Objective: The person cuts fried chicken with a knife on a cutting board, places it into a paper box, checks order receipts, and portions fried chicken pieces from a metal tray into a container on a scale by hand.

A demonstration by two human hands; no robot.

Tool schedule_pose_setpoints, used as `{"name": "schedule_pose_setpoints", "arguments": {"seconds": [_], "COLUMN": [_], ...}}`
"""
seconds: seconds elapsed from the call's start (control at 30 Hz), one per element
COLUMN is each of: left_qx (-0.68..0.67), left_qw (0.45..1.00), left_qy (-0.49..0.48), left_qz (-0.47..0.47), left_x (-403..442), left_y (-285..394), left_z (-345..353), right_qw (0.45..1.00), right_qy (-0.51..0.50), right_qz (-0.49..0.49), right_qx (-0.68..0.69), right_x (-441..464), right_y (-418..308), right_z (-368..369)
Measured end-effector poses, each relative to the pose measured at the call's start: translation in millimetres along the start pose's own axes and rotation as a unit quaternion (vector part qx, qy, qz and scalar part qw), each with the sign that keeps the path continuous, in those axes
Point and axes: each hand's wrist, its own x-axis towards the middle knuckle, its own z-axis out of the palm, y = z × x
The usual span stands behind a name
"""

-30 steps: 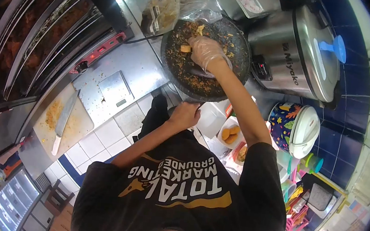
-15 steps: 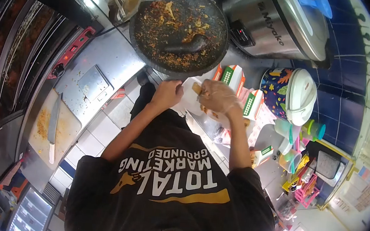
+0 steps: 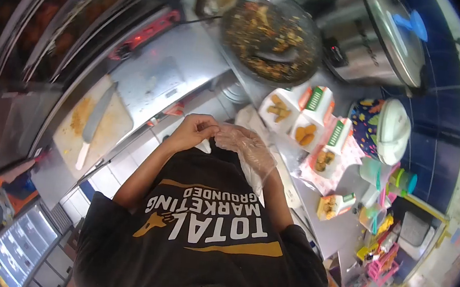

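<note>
Clear plastic glove (image 3: pixel 261 159) covers the right hand (image 3: pixel 237 141), whose grip I cannot tell; the bare left hand (image 3: pixel 193 131) pinches the glove near its fingertips, before the black shirt (image 3: pixel 134 240), beside the surface (image 3: pixel 335 231) bearing food boxes (image 3: pixel 305 133).

One camera, head-worn; I see it pitched forward and steeply down, close above the shirt (image 3: pixel 210 215), wide enough for counter (image 3: pixel 181 53) and tiled wall (image 3: pixel 435 138).

A clear, crinkled plastic glove (image 3: pixel 251 150) sits loosely around the right hand (image 3: pixel 238 140).
</note>
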Motion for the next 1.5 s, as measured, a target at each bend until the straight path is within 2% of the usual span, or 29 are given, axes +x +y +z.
{"name": "schedule_pose_setpoints", "arguments": {"seconds": [0.07,0.13,0.17,0.2,0.27,0.3,0.33,0.37,0.4,0.47,0.53,0.6,0.67,0.73,0.77,0.8,0.83,0.87,0.93,1.0,1.03,1.1,1.17,1.2,1.27,1.33,1.4,1.47,1.5], "left_qx": [0.01,0.049,0.038,0.124,0.082,0.077,0.04,0.01,0.11,0.141,0.125,0.104,0.115,0.061,0.161,0.169,0.288,0.401,0.585,0.607,0.607,0.596,0.583,0.568,0.554,0.536,0.536,0.534,0.53], "left_qw": [0.999,0.988,0.978,0.964,0.956,0.953,0.965,0.974,0.972,0.975,0.975,0.975,0.964,0.946,0.936,0.93,0.887,0.827,0.725,0.718,0.716,0.739,0.749,0.763,0.779,0.797,0.812,0.811,0.808], "left_qy": [0.045,0.147,0.199,0.237,0.273,0.285,0.247,0.209,0.189,0.165,0.146,0.175,0.214,0.293,0.273,0.281,0.331,0.377,0.356,0.288,0.295,0.221,0.219,0.21,0.204,0.199,0.15,0.188,0.222], "left_qz": [-0.008,0.003,0.054,0.012,0.07,0.067,0.075,0.089,0.087,0.043,0.112,0.087,0.103,0.121,0.156,0.168,0.145,0.119,-0.075,-0.181,-0.178,-0.226,-0.227,-0.226,-0.21,-0.197,-0.172,-0.151,-0.129], "left_x": [-42,-85,-103,-126,-171,-193,-215,-236,-252,-274,-275,-286,-292,-299,-301,-312,-320,-328,-348,-355,-352,-346,-355,-359,-364,-366,-358,-360,-361], "left_y": [-4,-5,-21,-32,-44,-42,-40,-34,-15,0,-46,-39,-37,-41,-51,-51,-53,-52,-48,-55,-61,-73,-41,-20,11,13,-8,-38,-53], "left_z": [-38,-77,-101,-131,-176,-183,-189,-199,-195,-186,-205,-216,-237,-245,-258,-258,-255,-255,-255,-256,-260,-272,-265,-259,-249,-247,-252,-252,-254], "right_qw": [0.986,0.977,0.972,0.965,0.961,0.955,0.945,0.941,0.947,0.947,0.939,0.936,0.934,0.949,0.945,0.957,0.967,0.966,0.973,0.965,0.964,0.962,0.96,0.959,0.923,0.926,0.927,0.872,0.872], "right_qy": [-0.119,-0.193,-0.227,-0.258,-0.276,-0.291,-0.304,-0.316,-0.308,-0.316,-0.317,-0.324,-0.327,-0.31,-0.322,-0.288,-0.25,-0.257,-0.179,-0.19,-0.199,-0.214,-0.185,-0.188,-0.183,-0.146,-0.108,-0.222,-0.227], "right_qz": [0.005,-0.004,-0.013,-0.021,-0.024,-0.01,0.003,0.005,0.019,0.017,0.087,0.098,0.111,0.025,0.011,0.011,0.011,-0.003,0.005,0.018,0.026,0.032,0.101,0.096,0.195,0.17,0.145,0.088,0.085], "right_qx": [0.113,0.091,0.063,0.036,-0.008,0.058,0.124,0.119,0.091,0.053,0.105,0.098,0.089,0.057,0.047,0.043,0.04,0.031,0.144,0.178,0.172,0.165,0.187,0.186,0.278,0.304,0.329,0.427,0.426], "right_x": [11,30,37,42,44,46,48,52,59,71,70,76,72,59,56,50,46,54,87,106,116,127,134,143,165,165,182,242,241], "right_y": [-3,17,20,23,19,25,31,37,43,49,52,63,60,44,31,18,9,14,45,67,79,89,95,100,113,110,128,174,180], "right_z": [41,77,99,123,175,194,212,229,246,278,294,294,296,304,313,320,323,315,285,271,267,279,306,323,364,416,433,416,410]}}
